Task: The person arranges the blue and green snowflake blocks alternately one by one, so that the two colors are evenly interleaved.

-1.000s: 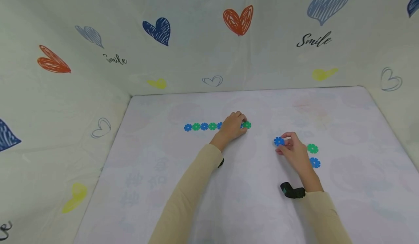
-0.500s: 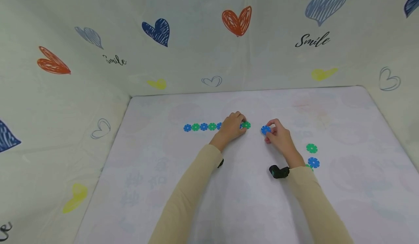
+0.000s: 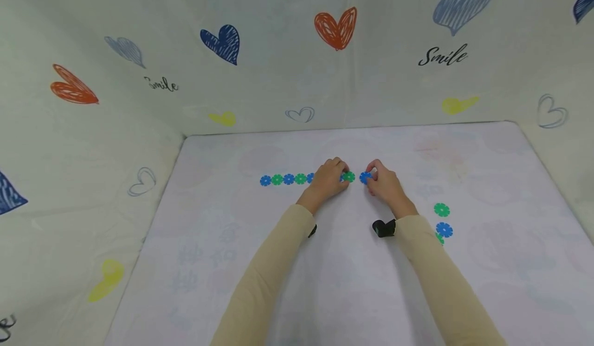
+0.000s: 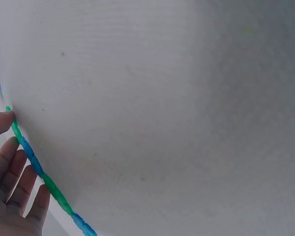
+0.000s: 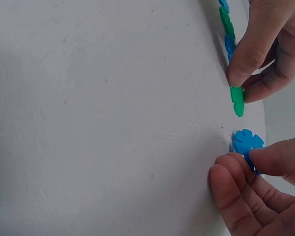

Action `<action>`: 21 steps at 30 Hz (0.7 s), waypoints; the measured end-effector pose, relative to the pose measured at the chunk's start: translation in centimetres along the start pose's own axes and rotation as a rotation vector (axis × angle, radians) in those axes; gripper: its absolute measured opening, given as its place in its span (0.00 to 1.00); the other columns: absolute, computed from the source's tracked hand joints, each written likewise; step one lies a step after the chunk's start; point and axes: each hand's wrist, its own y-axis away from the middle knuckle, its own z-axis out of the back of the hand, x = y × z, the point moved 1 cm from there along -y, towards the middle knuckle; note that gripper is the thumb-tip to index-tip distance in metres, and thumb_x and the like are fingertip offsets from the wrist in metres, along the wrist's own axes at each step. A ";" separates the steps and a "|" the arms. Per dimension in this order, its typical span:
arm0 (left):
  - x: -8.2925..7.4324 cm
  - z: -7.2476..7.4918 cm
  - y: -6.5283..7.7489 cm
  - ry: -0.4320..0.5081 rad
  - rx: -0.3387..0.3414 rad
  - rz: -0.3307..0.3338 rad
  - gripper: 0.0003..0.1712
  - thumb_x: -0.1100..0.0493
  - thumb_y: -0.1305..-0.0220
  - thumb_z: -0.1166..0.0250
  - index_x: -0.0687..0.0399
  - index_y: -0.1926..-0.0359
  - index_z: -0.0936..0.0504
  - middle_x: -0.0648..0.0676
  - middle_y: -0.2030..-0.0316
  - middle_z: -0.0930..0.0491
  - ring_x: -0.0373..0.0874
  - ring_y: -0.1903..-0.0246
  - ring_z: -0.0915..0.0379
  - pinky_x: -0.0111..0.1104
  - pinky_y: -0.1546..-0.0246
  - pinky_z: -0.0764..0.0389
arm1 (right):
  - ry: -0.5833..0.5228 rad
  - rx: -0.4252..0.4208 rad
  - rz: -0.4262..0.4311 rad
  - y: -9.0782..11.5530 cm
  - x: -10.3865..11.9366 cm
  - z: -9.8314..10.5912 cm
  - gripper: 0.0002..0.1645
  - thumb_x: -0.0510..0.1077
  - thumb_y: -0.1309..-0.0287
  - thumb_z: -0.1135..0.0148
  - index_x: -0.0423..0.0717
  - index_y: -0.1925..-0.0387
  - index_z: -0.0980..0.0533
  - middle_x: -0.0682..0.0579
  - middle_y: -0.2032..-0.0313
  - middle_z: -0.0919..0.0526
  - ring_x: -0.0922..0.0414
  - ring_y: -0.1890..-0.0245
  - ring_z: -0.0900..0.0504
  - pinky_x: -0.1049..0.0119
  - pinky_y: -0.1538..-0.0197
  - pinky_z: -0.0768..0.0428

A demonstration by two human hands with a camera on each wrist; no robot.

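Observation:
A straight chain point(image 3: 277, 179) of interlocking notched plastic discs, blue and green by turns, lies across the far part of the table. My left hand point(image 3: 327, 179) covers part of it and pinches it near its right end, where a green disc point(image 3: 349, 177) sticks out past the fingers. My right hand point(image 3: 387, 186) pinches a single blue disc point(image 3: 364, 177) just right of that green one. In the right wrist view a small gap separates the blue disc point(image 5: 247, 141) from the green end disc point(image 5: 237, 101), and the blue one shows its face while the green is nearly edge-on.
Right of my right forearm lie a loose green disc point(image 3: 442, 210), a blue disc point(image 3: 444, 229) and another green disc point(image 3: 439, 239), partly hidden. A white-covered table point(image 3: 209, 284) spreads below, with a heart-printed cloth wall point(image 3: 278, 88) behind it.
My right hand has moved left and away from me with the blue disc, close to the chain's green end. My left hand has stayed in place on the chain.

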 end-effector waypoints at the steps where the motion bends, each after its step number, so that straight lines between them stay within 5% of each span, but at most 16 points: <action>1: 0.0 0.1 0.0 0.003 -0.001 0.002 0.20 0.48 0.39 0.38 0.50 0.48 0.26 0.47 0.50 0.27 0.41 0.48 0.33 0.32 0.45 0.30 | 0.005 0.005 -0.004 -0.1 0.0 0.0 0.15 0.39 0.37 0.51 0.42 0.50 0.38 0.45 0.73 0.23 0.55 0.78 0.27 0.68 0.73 0.29; 12: 0.3 -0.1 0.1 0.015 0.006 0.007 0.19 0.49 0.38 0.39 0.50 0.48 0.26 0.47 0.50 0.28 0.41 0.49 0.33 0.32 0.45 0.30 | 0.042 0.027 0.004 -0.9 0.3 -0.6 0.15 0.39 0.34 0.52 0.40 0.49 0.40 0.44 0.74 0.26 0.55 0.78 0.28 0.68 0.73 0.29; 21: 0.0 0.3 0.3 0.022 -0.004 -0.006 0.19 0.51 0.38 0.39 0.52 0.48 0.26 0.49 0.51 0.27 0.42 0.50 0.33 0.32 0.46 0.29 | 0.159 0.040 -0.003 -1.3 0.8 -0.8 0.15 0.40 0.34 0.52 0.40 0.49 0.39 0.36 0.60 0.23 0.50 0.68 0.27 0.64 0.67 0.29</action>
